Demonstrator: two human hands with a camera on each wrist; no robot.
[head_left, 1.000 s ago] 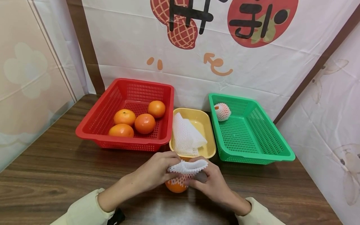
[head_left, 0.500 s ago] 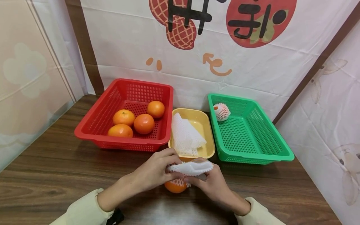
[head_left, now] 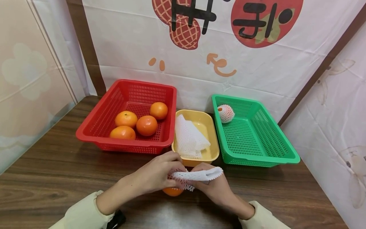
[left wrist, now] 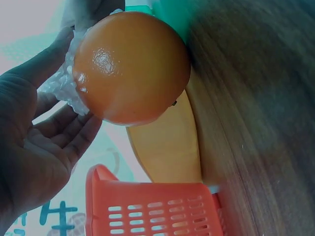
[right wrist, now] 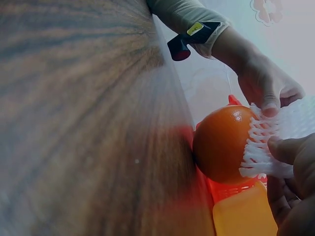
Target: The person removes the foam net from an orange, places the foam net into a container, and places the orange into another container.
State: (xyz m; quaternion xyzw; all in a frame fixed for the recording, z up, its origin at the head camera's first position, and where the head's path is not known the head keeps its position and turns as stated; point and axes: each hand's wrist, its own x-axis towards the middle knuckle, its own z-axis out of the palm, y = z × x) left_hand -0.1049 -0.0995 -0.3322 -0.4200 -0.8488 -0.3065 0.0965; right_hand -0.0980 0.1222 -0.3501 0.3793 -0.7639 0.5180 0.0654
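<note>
An orange (head_left: 172,191) is at the table's surface in front of the yellow tray, its upper part inside a white foam fruit net (head_left: 200,175). My left hand (head_left: 161,174) pinches the net at the orange's left side, fingers behind and thumb in front. On the other side my right hand (head_left: 213,187) pinches the net between thumb and fingers. The net's loose upper end leans right over that hand. In the left wrist view the lower part of the orange (left wrist: 135,71) is bare. From the right wrist, the net's toothed edge (right wrist: 253,147) covers only one side of the fruit.
A red basket (head_left: 128,142) with several oranges stands at the back left. The yellow tray (head_left: 214,149) beside it holds more foam nets (head_left: 190,136). To the right, a green basket (head_left: 257,159) contains one netted fruit (head_left: 226,114). A printed cloth (head_left: 128,47) hangs behind.
The net's loose upper end has swung right and narrowed. The orange has shifted slightly left, with the hands still gripping the net.
</note>
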